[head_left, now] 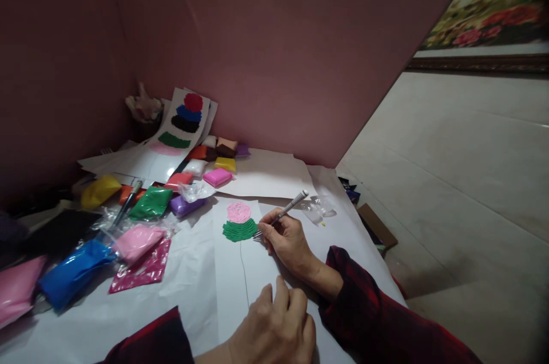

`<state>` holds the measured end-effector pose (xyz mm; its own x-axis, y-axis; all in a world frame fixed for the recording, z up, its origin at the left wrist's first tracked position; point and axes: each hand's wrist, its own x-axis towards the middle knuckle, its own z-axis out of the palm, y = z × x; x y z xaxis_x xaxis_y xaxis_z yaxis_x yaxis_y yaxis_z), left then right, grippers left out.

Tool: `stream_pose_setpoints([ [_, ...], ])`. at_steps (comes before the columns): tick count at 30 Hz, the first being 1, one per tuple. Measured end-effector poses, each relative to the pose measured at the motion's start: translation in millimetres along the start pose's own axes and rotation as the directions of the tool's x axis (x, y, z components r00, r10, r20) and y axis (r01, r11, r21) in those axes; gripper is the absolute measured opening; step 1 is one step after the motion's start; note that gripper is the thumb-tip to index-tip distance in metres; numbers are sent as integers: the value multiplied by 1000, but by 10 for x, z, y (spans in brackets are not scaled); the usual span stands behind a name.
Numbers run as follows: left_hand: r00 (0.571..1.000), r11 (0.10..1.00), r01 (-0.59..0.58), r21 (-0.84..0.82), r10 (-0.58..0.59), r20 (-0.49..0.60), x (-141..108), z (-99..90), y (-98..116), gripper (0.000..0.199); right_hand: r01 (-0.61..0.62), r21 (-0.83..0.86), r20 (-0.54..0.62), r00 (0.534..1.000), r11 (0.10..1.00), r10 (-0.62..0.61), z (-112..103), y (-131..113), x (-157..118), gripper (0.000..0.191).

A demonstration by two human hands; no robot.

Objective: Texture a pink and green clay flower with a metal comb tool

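Note:
My right hand (pixel 289 241) grips a fork (pixel 294 204) with a striped handle. Its tines are down at the right edge of a ridged green clay shape (pixel 240 230). Directly above the green is a round, textured pink clay piece (pixel 239 212). Both sit on a white paper strip (pixel 229 284), where a thin drawn line (pixel 244 272) runs down from the green. My left hand (pixel 277 324) rests over the lower part of the strip, fingers loosely bent and a little apart, with nothing visible in them.
To the left lie several clay packets, among them green (pixel 151 204), blue (pixel 77 272) and light pink (pixel 138 242). Smaller blocks, such as a pink one (pixel 217 177), sit farther back. A sheet with coloured clay bands (pixel 163 163) leans near the wall. Clear plastic wrap (pixel 317 210) lies at right.

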<state>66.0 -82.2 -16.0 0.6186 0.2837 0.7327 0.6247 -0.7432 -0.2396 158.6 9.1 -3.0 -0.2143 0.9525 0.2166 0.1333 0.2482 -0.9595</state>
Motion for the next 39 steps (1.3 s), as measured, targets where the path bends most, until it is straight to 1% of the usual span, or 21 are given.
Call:
stream_pose_setpoints([
  [4, 1000, 1000, 7, -11, -7, 7, 2, 1, 5, 15, -15, 5, 11, 1000, 1000, 15, 7, -15, -2, 13],
  [8, 1000, 1000, 13, -18, -13, -11, -1, 12, 10, 16, -33, -30, -2, 999, 999, 33, 14, -33, 0, 11],
  [12, 1000, 1000, 10, -22, -10, 8, 2, 10, 15, 15, -26, -72, -15, 1000, 997, 25, 12, -25, -1, 12],
  [24, 1000, 1000, -3, -9, 3, 26, -21, 3, 9, 13, -53, -149, -83, 996, 987, 41, 17, -82, 3, 14],
  [30, 1000, 1000, -11, 12, 10, 18, -32, 13, 6, 13, -68, -174, -109, 993, 982, 49, 13, -117, 10, 14],
  [35, 1000, 1000, -12, 18, 12, 29, -32, 9, 9, 14, -80, -198, -139, 989, 977, 53, 6, -93, 13, 16],
  [39, 1000, 1000, -17, 18, 17, 19, -35, 13, 14, 13, -61, -187, -159, 987, 981, 31, -9, -38, 19, 18],
])
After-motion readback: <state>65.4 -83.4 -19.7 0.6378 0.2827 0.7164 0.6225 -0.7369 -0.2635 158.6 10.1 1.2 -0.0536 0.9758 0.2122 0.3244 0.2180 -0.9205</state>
